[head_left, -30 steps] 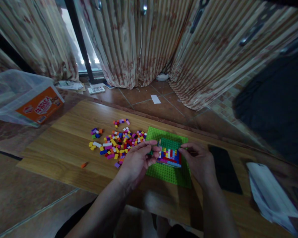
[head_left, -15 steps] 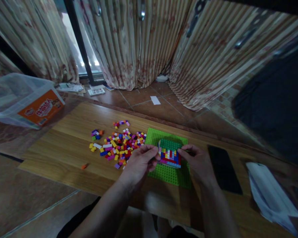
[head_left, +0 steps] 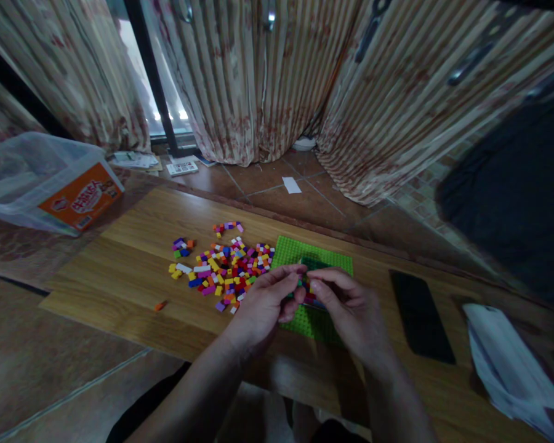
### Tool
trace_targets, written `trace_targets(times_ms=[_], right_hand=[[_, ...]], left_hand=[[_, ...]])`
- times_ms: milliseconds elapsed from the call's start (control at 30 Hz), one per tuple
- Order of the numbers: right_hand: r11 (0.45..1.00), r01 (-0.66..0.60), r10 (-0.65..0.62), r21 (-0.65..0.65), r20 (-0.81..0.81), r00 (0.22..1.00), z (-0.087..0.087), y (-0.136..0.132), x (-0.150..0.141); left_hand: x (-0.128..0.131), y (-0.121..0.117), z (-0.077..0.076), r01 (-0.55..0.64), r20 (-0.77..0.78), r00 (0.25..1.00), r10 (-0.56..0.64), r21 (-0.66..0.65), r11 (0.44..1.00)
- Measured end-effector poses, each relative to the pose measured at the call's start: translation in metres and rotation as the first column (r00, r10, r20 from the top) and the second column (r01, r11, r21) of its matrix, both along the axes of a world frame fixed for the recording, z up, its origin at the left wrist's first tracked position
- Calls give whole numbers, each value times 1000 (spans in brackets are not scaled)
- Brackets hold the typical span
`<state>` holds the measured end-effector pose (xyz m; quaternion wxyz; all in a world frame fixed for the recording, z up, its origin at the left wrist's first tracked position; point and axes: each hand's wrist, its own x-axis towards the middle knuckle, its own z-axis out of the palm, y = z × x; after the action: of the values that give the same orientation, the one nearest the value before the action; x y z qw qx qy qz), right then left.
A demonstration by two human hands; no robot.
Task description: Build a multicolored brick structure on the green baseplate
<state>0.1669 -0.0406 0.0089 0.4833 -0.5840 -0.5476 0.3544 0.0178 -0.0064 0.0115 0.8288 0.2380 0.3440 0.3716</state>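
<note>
Two bare hands [head_left: 305, 295] close together above a green baseplate [head_left: 318, 326], loose colourful bricks [head_left: 231, 271] alongside, wooden table [head_left: 133, 246]

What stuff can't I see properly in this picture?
All in the head view:
- What the left hand may hold: its own fingers hide it.
- What the right hand may hold: its fingers cover it.
- Much of the colourful block build: both hands block it.
- Small print on the orange label: tiny, blurred.
- The clear plastic tub's far left: cut off by the left edge.
</note>
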Motion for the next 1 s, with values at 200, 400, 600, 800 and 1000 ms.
trace_targets(times_ms=[200,400,600,800,1000], right_hand=[[991,-131,127,-39,-101,987,8,-1,-8],[995,-96,93,-21,-120,988,9,-3,-1],[997,76,-76,10,-46,996,8,-4,19],[970,242,-241,-6,85,967,-7,-4,48],[946,310,-294,-92,154,943,-21,-4,70]], left_hand=[[-1,0,3,64,7,998,-64,60,996],[0,1,1,48,-37,998,-46,53,997],[-1,6,0,-137,-127,984,126,-84,987],[-1,7,5,-189,-77,981,179,-155,970],[-2,5,1,-154,-45,988,150,-107,982]])
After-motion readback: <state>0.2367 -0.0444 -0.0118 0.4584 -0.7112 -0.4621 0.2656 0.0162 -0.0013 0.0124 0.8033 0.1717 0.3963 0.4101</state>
